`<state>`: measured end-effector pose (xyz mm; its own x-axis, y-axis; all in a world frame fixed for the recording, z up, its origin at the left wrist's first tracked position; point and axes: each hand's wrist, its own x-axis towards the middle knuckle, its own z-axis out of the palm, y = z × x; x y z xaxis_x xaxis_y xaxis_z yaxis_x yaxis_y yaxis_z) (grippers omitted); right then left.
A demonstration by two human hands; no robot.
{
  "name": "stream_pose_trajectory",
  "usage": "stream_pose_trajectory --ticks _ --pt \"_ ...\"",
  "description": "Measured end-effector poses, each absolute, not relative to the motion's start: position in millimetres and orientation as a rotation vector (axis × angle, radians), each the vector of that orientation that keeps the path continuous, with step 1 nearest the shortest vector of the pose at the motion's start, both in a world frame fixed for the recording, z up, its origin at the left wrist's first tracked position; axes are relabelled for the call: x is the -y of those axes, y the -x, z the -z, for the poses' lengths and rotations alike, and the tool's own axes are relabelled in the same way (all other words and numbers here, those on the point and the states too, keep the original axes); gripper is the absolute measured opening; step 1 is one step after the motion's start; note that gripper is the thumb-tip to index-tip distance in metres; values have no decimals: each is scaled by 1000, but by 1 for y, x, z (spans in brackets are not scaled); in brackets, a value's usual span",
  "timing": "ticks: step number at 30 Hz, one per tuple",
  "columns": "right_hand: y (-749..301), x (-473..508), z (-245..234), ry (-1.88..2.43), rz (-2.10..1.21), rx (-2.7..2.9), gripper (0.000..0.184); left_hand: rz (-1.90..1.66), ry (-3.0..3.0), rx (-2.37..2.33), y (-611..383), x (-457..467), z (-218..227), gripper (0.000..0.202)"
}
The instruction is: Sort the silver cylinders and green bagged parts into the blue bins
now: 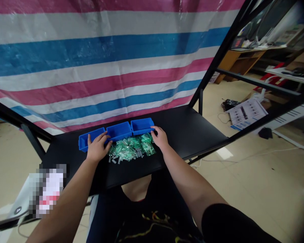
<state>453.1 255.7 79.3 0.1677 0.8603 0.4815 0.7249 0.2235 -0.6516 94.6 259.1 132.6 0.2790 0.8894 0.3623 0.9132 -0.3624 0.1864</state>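
Three blue plastic bins stand in a row: a left bin (84,141), a middle bin (119,132) and a right bin (142,126). In front of them lies a heap of small green and clear pieces (126,150), mixed with small grey cylinders (138,153); their exact kind is too small to tell. My left hand (97,146) rests at the front of the left bin, fingers spread, beside the heap's left edge. At the right bin's front right corner, my right hand (160,136) has its fingers apart, touching or very near the rim. Neither hand shows anything held.
The bins and heap sit on a black table (187,131) with a black metal frame (210,81). A striped plastic sheet (111,67) hangs behind it. A blurred-out patch (49,189) covers something at the left front. Off to the right, a flat printed box (245,113) lies on the floor.
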Motion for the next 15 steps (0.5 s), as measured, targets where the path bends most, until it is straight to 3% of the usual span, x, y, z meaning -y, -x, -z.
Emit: stream_pose_trajectory --ticks 5,11,15 --pt "-454 -255 -79 1507 -93 1499 33 794 2328 1765 -111 -228 -144 30" --pt "-450 -237 -85 1501 -26 1418 13 1161 2401 1716 -140 -153 -122 19" --pt "-439 -195 -92 1420 -113 1675 21 1287 2623 1619 -141 -126 -104 14"
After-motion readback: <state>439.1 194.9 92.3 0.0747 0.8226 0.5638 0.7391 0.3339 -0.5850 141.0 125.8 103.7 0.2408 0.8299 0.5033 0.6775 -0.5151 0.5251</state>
